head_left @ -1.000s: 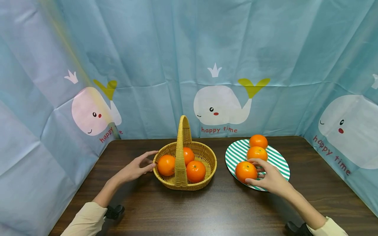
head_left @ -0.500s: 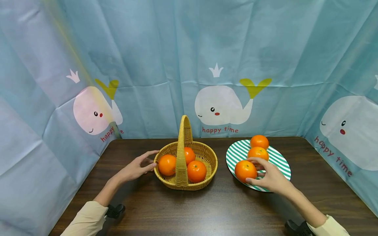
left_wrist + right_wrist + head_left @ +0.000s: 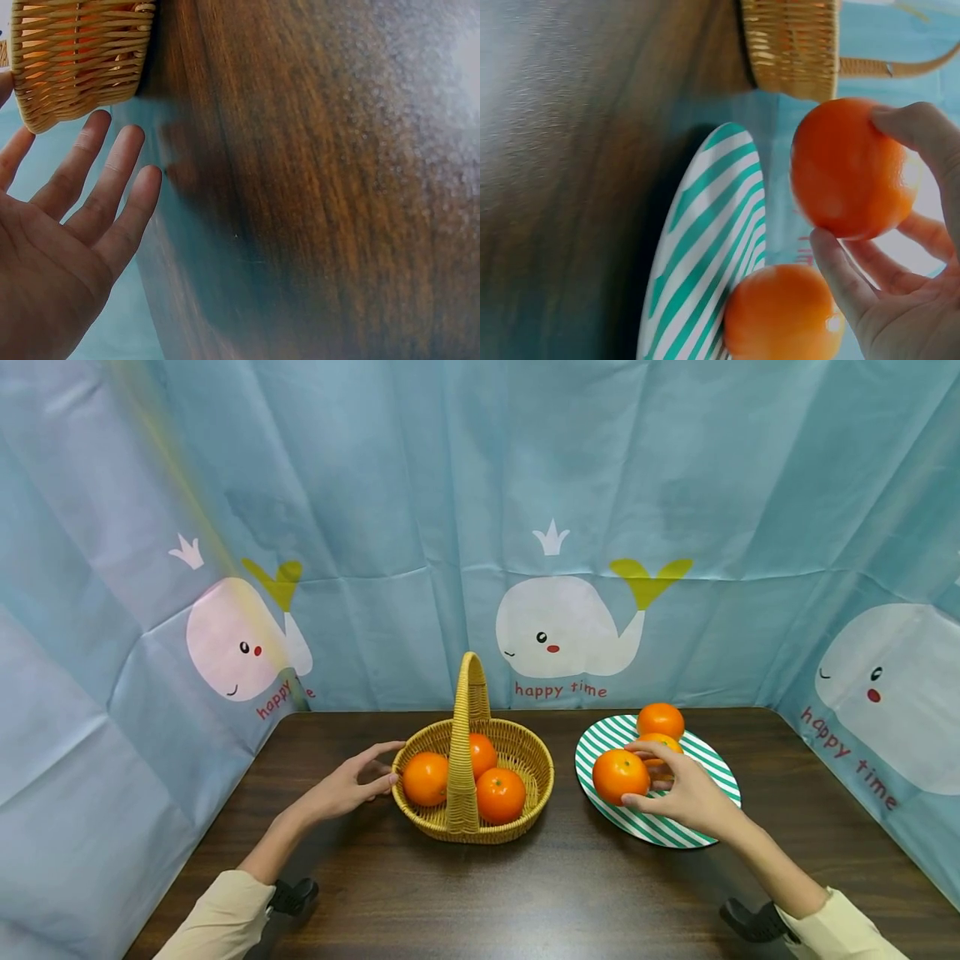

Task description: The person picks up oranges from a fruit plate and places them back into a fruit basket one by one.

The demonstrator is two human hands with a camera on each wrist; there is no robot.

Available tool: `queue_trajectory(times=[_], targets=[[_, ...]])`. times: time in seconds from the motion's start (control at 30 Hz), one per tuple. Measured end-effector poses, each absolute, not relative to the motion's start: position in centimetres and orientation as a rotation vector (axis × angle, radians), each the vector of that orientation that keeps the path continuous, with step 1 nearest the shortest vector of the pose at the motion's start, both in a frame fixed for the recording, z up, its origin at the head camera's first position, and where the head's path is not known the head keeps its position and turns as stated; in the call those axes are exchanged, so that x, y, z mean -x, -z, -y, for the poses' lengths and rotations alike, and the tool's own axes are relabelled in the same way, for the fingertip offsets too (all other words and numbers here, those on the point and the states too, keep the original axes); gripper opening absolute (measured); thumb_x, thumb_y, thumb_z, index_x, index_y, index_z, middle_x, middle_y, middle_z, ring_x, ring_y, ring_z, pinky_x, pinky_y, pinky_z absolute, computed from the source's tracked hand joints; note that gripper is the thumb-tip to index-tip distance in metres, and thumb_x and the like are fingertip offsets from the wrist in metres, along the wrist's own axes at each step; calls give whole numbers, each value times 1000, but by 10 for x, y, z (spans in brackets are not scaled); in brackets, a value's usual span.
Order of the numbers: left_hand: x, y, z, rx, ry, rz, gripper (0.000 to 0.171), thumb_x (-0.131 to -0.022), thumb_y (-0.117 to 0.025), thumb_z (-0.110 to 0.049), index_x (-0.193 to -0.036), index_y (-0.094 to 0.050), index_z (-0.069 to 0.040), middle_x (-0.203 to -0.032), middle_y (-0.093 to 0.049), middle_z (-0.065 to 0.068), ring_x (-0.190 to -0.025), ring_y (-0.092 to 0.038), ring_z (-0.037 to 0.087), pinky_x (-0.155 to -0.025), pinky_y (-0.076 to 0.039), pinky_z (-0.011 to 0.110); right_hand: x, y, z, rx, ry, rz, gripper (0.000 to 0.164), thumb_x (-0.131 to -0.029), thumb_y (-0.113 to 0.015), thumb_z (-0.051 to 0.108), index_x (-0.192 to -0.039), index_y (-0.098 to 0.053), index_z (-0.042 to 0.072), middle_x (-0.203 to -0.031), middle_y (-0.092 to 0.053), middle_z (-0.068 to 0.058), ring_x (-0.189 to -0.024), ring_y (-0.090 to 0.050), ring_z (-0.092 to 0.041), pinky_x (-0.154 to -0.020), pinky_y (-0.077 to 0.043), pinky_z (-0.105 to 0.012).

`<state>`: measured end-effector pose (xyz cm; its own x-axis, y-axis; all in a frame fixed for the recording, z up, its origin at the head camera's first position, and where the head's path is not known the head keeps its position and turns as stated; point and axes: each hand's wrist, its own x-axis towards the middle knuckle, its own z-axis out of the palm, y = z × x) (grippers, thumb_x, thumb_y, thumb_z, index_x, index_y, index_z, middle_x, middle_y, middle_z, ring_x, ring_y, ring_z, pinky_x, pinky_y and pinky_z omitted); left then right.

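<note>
In the head view, my right hand [image 3: 686,789] holds an orange [image 3: 620,776] between thumb and fingers, over the green-and-white striped plate [image 3: 600,735]. A gap separates this orange from the plate in the right wrist view. Two more oranges lie on the plate: one at the back [image 3: 660,720], the other [image 3: 780,315] partly hidden behind my fingers in the head view. My left hand [image 3: 348,787] touches the rim of a yellow wicker basket [image 3: 534,760] with thumb and index fingertips, its other fingers extended below. Three oranges sit in the basket, one of them [image 3: 500,795] at the front right.
The basket's tall arched handle [image 3: 461,735] rises over its middle. Both basket and plate stand on a dark wooden table [image 3: 525,893]. A blue curtain [image 3: 375,527] with whale prints closes off the back and sides.
My right hand has lifted the front orange up off the plate and slightly to the left. My left hand stays at the basket rim.
</note>
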<state>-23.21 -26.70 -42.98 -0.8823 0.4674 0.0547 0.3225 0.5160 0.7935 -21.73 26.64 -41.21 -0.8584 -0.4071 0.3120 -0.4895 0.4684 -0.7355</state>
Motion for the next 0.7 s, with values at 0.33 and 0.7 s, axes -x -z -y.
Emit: queue_trajectory(times=[0.33,0.7], targets=[[232,430,268,-671,-1296,-2591,58,-104,-62,-22,-155,-37,-9,-124,-64,23,-95,-67,35,-76,-55,49,230,403,-258,-825,-1431,2577,60,-82,-88,13,-134,-58,5,-127,-59,-18,-105,-65,-38,-82,-57,-43],[231,429,267,-675,-1296,-2587,58,-105,-61,-21,-155,-37,-8,-125,-63,23,-96,-67,36,-77,-55,52,243,395,-243,-845,-1468,2572,63,-81,-89,15,-135,-59,6,-131,-59,-15,-105,-66,-37,-84,-56,-47]])
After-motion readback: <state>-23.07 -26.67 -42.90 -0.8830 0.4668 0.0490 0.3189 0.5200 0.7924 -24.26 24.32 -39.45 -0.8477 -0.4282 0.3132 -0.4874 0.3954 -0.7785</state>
